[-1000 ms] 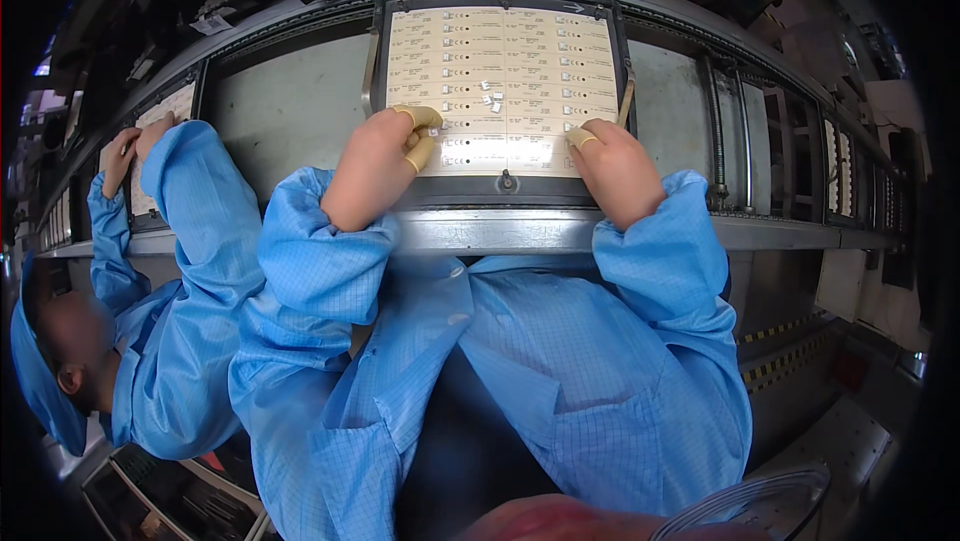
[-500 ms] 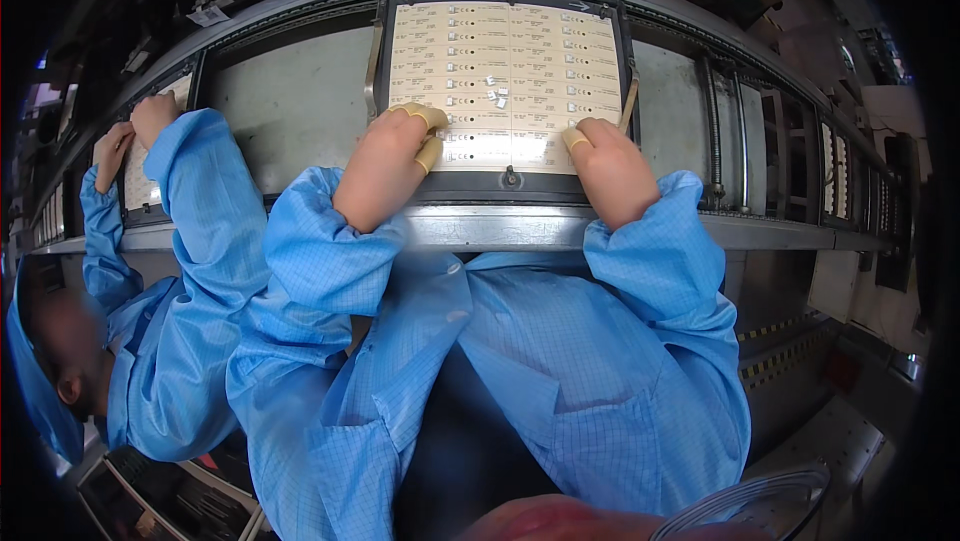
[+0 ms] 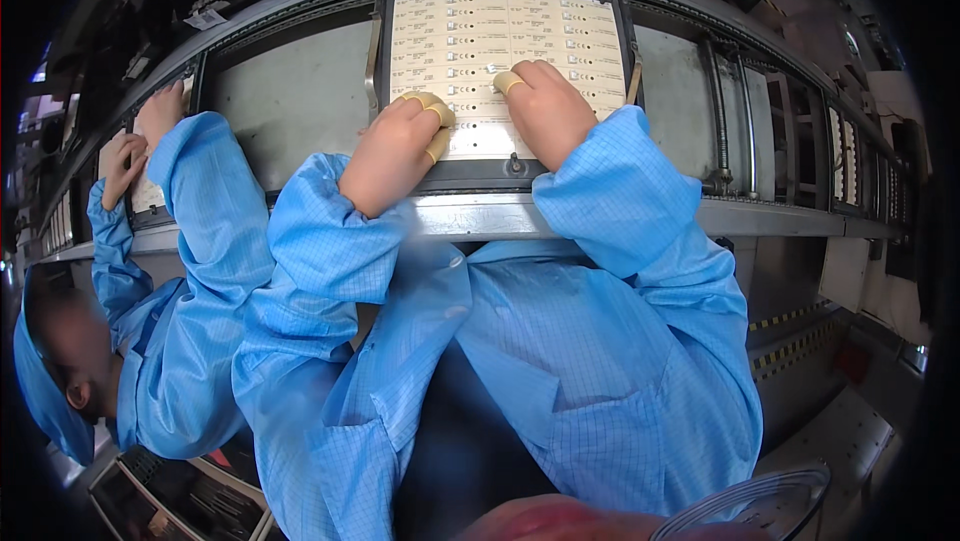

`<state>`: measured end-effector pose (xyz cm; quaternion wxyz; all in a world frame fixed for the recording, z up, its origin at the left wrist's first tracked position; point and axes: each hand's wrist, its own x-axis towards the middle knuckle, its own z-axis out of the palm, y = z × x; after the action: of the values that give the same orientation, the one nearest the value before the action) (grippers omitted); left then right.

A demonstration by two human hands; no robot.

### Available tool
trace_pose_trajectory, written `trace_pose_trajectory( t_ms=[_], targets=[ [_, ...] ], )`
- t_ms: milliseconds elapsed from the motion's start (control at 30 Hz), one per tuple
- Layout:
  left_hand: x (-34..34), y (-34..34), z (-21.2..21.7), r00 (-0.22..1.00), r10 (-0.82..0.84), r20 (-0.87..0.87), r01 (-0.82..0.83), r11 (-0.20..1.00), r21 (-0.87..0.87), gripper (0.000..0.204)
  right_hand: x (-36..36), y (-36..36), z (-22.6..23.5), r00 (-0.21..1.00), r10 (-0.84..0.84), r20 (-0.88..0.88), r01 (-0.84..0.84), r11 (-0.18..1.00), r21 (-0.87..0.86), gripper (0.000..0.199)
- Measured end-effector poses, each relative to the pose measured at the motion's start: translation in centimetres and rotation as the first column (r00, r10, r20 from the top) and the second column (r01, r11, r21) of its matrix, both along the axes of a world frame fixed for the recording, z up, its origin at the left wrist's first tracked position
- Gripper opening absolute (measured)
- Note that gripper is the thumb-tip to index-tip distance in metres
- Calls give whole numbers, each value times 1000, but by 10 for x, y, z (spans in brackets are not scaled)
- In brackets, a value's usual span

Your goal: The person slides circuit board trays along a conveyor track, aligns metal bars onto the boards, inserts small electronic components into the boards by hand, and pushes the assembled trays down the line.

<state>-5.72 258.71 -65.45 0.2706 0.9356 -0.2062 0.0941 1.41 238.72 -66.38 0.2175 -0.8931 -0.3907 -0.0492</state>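
A cream panel (image 3: 545,21), divided into rows of identical printed units with small white components, lies in a dark frame (image 3: 470,173). At its lower left my left hand (image 3: 395,146) is curled closed, yellow cots on its fingertips and thumb. Whatever its fingers pinch is too small to make out. My right hand (image 3: 552,113) reaches over the panel's middle, its cotted fingertip down at a few loose small white pieces (image 3: 493,69). Its fingers are bent together, and they hide whether a piece is between them.
A metal rail (image 3: 480,216) runs along the conveyor's near edge. Upright metal clips (image 3: 372,61) flank the frame. To the left, a co-worker in a blue smock (image 3: 190,361) has both hands (image 3: 162,113) on another panel. Rods (image 3: 718,121) cross the conveyor at right.
My right hand has moved left and away from me, from the panel's lower right edge to the loose white pieces. My left hand has stayed near the lower left.
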Motion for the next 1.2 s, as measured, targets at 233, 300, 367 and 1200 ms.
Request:
trace_pose_trajectory(
  t_ms=[233,300,367,1200],
  targets=[
    [1,1,-4,998,-46,40,44,998,45,17,-2,0,-8,999,-30,35,29,999,31,24],
    [0,-1,-2,995,-62,72,53,991,122,18,-2,-1,-10,1000,-17,24,15,998,61,23],
    [-1,-3,0,999,-33,41,28,994,105,18,-3,-3,-8,999,-38,14,36,992,120,22],
    [28,-50,1,981,100,163,-122,984,131,17,-47,-78,9,985,-155,-72,165,974,153,11]
  ],
)
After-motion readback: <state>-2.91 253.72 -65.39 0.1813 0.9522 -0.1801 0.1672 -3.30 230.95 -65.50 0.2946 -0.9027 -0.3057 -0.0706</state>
